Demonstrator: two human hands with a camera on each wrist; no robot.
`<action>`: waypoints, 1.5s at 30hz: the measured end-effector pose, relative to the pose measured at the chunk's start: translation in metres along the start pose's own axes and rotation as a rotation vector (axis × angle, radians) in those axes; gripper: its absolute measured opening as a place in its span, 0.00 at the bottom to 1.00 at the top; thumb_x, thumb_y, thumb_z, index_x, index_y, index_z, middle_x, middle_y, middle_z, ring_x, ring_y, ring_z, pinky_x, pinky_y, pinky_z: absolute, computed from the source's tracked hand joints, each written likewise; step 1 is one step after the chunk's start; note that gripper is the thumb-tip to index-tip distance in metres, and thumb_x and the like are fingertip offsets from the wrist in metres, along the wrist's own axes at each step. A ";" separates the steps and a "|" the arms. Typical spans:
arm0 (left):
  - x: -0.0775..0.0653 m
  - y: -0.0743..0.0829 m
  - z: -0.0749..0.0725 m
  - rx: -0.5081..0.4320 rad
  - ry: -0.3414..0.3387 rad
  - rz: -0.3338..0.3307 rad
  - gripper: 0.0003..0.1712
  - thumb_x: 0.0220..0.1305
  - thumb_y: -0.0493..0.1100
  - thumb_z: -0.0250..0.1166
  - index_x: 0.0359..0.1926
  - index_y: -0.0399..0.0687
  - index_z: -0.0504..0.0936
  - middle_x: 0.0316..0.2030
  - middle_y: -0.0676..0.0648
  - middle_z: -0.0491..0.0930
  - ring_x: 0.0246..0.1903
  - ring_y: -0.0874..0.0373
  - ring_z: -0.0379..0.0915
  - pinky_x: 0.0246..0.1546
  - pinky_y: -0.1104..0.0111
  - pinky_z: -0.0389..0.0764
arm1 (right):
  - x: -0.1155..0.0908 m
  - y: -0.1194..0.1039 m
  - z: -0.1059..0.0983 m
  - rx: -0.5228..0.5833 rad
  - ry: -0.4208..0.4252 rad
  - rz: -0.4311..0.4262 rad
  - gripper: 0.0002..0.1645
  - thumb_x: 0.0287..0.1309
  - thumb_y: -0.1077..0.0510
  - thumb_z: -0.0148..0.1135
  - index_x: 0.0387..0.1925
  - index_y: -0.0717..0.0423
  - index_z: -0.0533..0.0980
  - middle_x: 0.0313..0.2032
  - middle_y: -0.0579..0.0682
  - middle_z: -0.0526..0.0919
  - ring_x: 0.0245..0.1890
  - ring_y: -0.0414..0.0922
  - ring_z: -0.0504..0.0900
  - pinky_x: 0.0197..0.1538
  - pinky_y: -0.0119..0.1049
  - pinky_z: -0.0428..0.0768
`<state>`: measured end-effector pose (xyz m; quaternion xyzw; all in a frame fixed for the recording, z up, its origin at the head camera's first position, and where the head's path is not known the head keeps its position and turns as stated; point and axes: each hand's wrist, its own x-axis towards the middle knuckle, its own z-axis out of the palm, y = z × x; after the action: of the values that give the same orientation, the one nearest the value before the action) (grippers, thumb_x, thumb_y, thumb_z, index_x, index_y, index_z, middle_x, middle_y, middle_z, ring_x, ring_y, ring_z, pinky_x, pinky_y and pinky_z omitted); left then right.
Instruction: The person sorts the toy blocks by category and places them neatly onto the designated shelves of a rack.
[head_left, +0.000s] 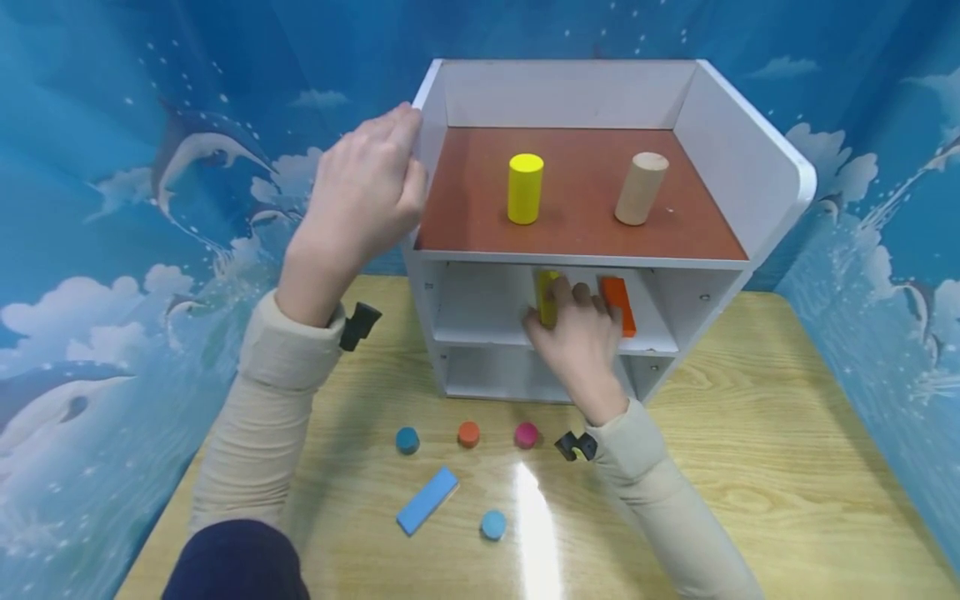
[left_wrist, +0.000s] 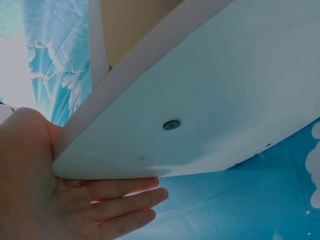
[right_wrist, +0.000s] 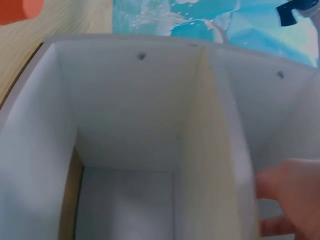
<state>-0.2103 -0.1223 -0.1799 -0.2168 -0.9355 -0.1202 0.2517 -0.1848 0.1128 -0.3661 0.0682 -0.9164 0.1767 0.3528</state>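
Note:
My left hand [head_left: 367, 183] is at the top left corner of a white toy shelf [head_left: 757, 150]. In the left wrist view its fingers [left_wrist: 125, 202] lie straight along the edge of the side panel [left_wrist: 220, 95], and the thumb is hidden behind the panel. Inside the upper compartment, my right hand [head_left: 581, 342] pinches an upright yellow block [head_left: 547, 300] between thumb and index finger. An orange-red block [head_left: 618, 307] stands just right of that hand. The right wrist view shows only part of the right hand [right_wrist: 295, 192] inside a compartment, not the yellow block.
On the shelf's brown top stand a yellow cylinder [head_left: 524, 190] and a plain wooden cylinder [head_left: 641, 190]. A blue block [head_left: 427, 500], a dark blue disc [head_left: 407, 440], an orange disc [head_left: 468, 434], a pink disc [head_left: 527, 434] and a light blue disc [head_left: 493, 525] lie in front.

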 end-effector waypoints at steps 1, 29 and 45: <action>0.000 0.000 0.000 0.000 0.001 0.001 0.30 0.73 0.43 0.40 0.72 0.37 0.65 0.71 0.39 0.62 0.69 0.43 0.62 0.66 0.50 0.66 | 0.000 -0.001 -0.003 -0.005 -0.006 0.003 0.17 0.55 0.45 0.62 0.36 0.54 0.77 0.23 0.52 0.72 0.18 0.52 0.69 0.23 0.48 0.67; 0.001 0.000 0.001 -0.009 -0.003 -0.002 0.30 0.73 0.42 0.41 0.72 0.38 0.65 0.71 0.39 0.62 0.69 0.43 0.62 0.65 0.49 0.68 | -0.054 -0.038 0.008 0.826 -0.230 -0.546 0.07 0.54 0.63 0.66 0.37 0.56 0.79 0.33 0.48 0.79 0.29 0.40 0.75 0.35 0.27 0.76; 0.001 0.000 0.001 -0.007 0.012 0.003 0.30 0.72 0.42 0.40 0.71 0.37 0.66 0.71 0.39 0.63 0.68 0.43 0.63 0.64 0.49 0.69 | -0.088 -0.058 0.033 0.811 -0.349 -0.673 0.10 0.53 0.61 0.68 0.39 0.54 0.79 0.30 0.45 0.77 0.27 0.38 0.73 0.37 0.22 0.71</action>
<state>-0.2113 -0.1214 -0.1806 -0.2186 -0.9332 -0.1246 0.2567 -0.1260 0.0466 -0.4318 0.5158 -0.7473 0.3791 0.1783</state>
